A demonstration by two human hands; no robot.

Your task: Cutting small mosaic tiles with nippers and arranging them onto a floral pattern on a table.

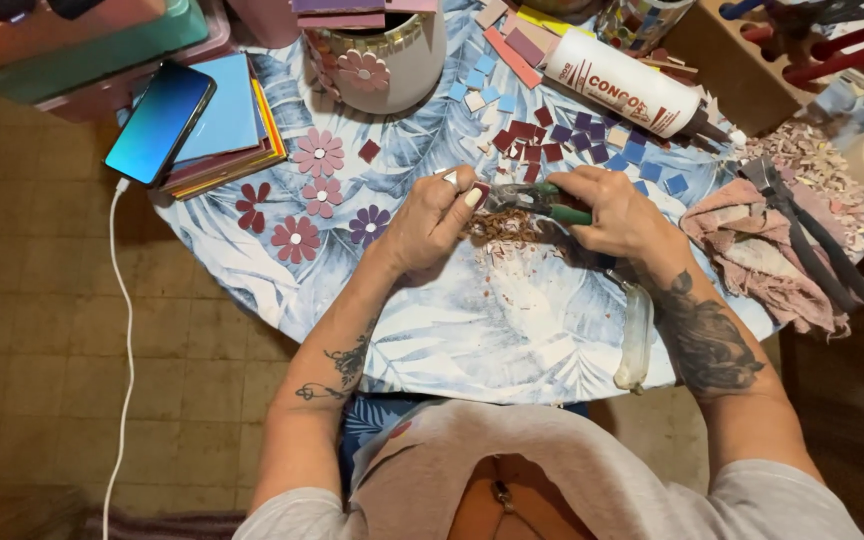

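Note:
My left hand (434, 222) pinches a small dark red tile piece (480, 189) between thumb and fingers. My right hand (617, 212) grips green-handled tile nippers (542, 200), whose jaws meet the tile piece. Under the jaws lies a heap of reddish tile chips (499, 227) on the leaf-patterned tablecloth (472, 330). Both hands hover over the middle of the round table.
Mosaic flowers (319, 152) lie left of my hands. Loose red, purple and blue tile squares (562, 140), a white glue bottle (628, 83) and a decorated pot (384, 55) sit behind. A phone (160, 122) rests on stacked tiles at left. A rag (752, 255) and black pliers (812, 235) lie right.

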